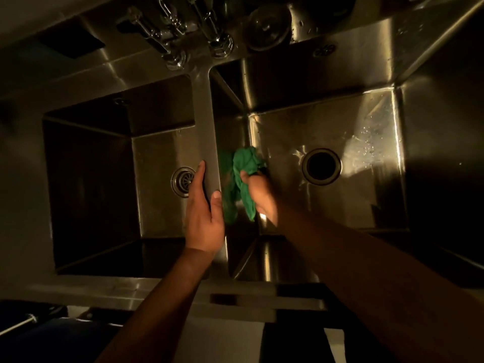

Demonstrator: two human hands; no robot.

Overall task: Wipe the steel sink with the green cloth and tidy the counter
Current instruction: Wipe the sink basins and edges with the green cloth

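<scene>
The right hand [259, 196] is clamped on the green cloth [245, 163], fingers curled round a bunched fold of it. The cloth is inside the right basin of the steel sink [327, 74], against the basin's left wall. Part of it bulges above the fist and a tail hangs down past the wrist. The shiny wall shows a dim green reflection just left of the cloth.

The left hand [204, 216] holds nothing. It rests on the divider [205, 113] between the two basins, with the fingers [200, 170] straight along the divider's left edge and the thumb lying on top. The two hands are near each other but apart, with the divider's right edge and the cloth between them.

In the left basin a round drain strainer [181, 182] lies just left of the fingertips. In the right basin a dark open drain hole [321, 166] lies right of the cloth, and water droplets [366, 142] glint on the floor further right. Chrome taps [209, 32] stand at the far edge, above the divider. The steel worktop [157, 286] runs along the near rim, under both forearms.
</scene>
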